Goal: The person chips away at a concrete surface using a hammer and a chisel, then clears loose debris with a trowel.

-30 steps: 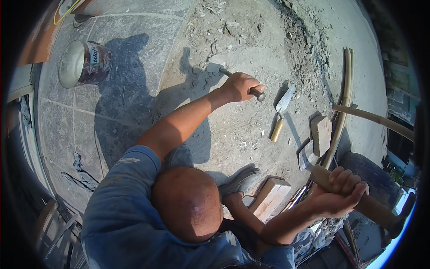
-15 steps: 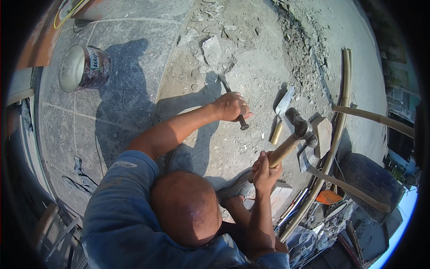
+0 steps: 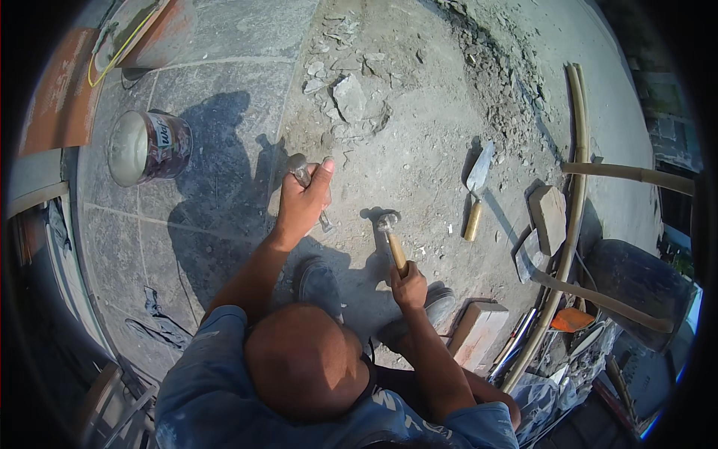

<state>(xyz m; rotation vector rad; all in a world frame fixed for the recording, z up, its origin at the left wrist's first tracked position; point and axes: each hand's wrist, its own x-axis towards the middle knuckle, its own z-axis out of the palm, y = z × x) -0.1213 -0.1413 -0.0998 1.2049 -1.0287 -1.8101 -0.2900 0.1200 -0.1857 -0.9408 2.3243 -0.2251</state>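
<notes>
My left hand (image 3: 303, 202) is closed around a metal chisel (image 3: 298, 166). The chisel's thick end pokes out above my fingers and its other end shows below them, away from the broken ground. My right hand (image 3: 409, 288) grips the wooden handle of a hammer (image 3: 396, 251), whose metal head points away from me, low over the dusty floor. Ahead of both hands a flat grey chunk (image 3: 349, 97) lies in a chipped patch of the floor. Right of the hammer rests a pointed trowel (image 3: 481, 170) with a wooden handle.
A paint bucket (image 3: 169, 146) lies tipped on the paving at left. Off to the right are a stone slab (image 3: 548, 219), a hoe-like blade (image 3: 532, 257) on a long handle and a long pole (image 3: 574, 202). A brick-like block (image 3: 477, 331) sits beside my right foot. Rubble (image 3: 493, 82) runs along the far side.
My left hand has drawn the chisel back from the chipped patch, moving left and turning it over. My right hand has swung the hammer left and down from its raised place.
</notes>
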